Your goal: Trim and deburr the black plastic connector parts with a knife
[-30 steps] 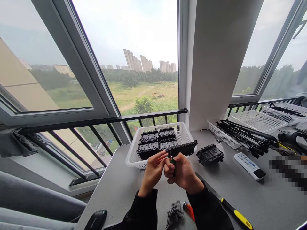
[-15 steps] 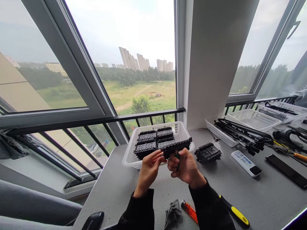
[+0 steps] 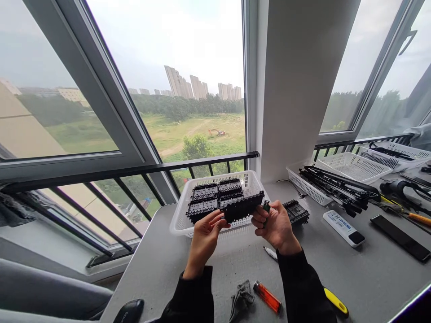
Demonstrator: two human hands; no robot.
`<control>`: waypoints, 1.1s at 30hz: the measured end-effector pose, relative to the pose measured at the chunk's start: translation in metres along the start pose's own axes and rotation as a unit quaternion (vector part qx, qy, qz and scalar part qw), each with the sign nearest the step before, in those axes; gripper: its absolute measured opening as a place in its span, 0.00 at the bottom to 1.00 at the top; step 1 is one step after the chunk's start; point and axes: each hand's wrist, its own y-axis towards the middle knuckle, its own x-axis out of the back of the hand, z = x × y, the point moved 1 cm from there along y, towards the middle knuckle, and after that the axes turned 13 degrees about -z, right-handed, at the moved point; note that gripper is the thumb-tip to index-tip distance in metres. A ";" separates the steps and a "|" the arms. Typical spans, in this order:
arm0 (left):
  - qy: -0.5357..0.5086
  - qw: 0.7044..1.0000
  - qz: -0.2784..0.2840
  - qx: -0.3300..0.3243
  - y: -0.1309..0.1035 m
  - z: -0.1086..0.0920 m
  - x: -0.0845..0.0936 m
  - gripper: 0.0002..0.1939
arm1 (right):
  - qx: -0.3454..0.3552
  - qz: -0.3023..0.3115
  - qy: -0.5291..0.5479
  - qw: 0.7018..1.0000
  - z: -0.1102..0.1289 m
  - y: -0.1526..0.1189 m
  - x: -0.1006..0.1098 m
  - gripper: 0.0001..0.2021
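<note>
My left hand (image 3: 204, 240) pinches the left end of a black ribbed plastic part (image 3: 243, 209) with a scalloped edge, held up in front of the basket. Beside its right end, my right hand (image 3: 279, 228) is closed around a small dark green piece (image 3: 266, 207), whose kind I cannot make out. Whether those fingers also touch the black part is unclear. Behind, a white plastic basket (image 3: 177, 226) holds several similar black parts (image 3: 204, 204) in stacks. Another black ribbed part (image 3: 296, 212) lies on the table, partly hidden by my right hand.
On the grey table (image 3: 235, 264) are a marker (image 3: 270, 253), an orange lighter (image 3: 267, 297), a grey cloth (image 3: 242, 296) and a yellow handle (image 3: 336, 303). A white device (image 3: 343, 229), a phone (image 3: 400, 237) and a basket of long black strips (image 3: 340, 188) are at right.
My right hand has moved right, away from the middle of the black part, carrying the green piece. The black part now shows more of its broad face. A marker has come into view.
</note>
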 end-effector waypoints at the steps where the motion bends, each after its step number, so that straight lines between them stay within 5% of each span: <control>1: 0.001 1.000 -0.003 -0.001 0.000 0.000 0.000 0.25 | 0.000 0.000 0.002 1.000 0.000 0.000 0.000 0.13; 15: 0.035 0.999 -0.012 -0.028 -0.001 0.002 -0.006 0.28 | -0.061 0.046 -0.086 0.993 -0.043 0.012 -0.028 0.12; 22: 0.016 1.000 -0.015 0.005 -0.002 0.000 -0.008 0.26 | -0.021 0.066 -0.142 0.987 -0.049 0.004 -0.039 0.17; 25: 0.003 0.999 -0.038 0.022 -0.002 0.000 -0.006 0.28 | 0.041 0.027 -0.183 0.982 -0.044 -0.001 -0.040 0.20; 27: -0.017 0.997 -0.061 0.044 -0.002 0.000 -0.005 0.31 | 0.141 -0.054 -0.231 0.961 -0.037 -0.001 -0.034 0.21; 30: -0.073 0.991 -0.088 0.076 -0.002 0.000 -0.004 0.35 | 0.336 -0.218 -0.311 0.862 -0.028 0.004 -0.021 0.24; 33: -0.137 0.981 -0.090 0.102 -0.003 -0.003 -0.005 0.37 | 0.434 -0.285 -0.333 0.787 -0.025 0.012 -0.012 0.22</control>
